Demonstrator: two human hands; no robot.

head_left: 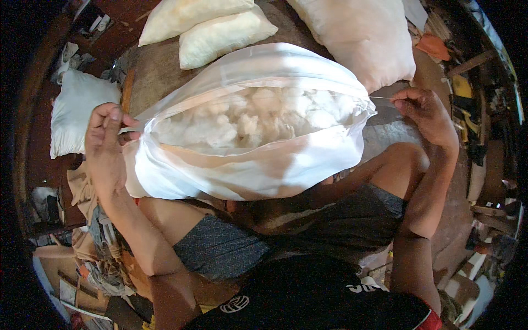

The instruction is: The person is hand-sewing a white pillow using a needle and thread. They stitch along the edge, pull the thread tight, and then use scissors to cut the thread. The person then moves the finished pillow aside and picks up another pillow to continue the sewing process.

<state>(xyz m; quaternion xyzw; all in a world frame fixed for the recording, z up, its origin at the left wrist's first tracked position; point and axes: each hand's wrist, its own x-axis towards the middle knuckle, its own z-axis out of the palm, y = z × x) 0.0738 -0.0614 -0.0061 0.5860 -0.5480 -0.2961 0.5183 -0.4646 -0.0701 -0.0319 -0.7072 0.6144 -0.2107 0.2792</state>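
Note:
A white fabric pillow case (231,173) lies across my lap, its long seam gaping. Fluffy white stuffing (250,118) shows through the gap. At the left end of the opening, my left hand (107,129) pinches a gathered strip of the case's fabric. To the right, my right hand (419,107) has thumb and fingers closed on a thin thread (380,98), which runs taut to the right corner of the opening. Whether a needle is in those fingers is too small to tell.
Two cream pillows (228,37) lie beyond the case, with a larger pale pillow (363,38) at the far right. A white pillow (82,113) stands at the left. Cloth scraps (102,236) are heaped at lower left, and an orange cloth (433,47) lies far right.

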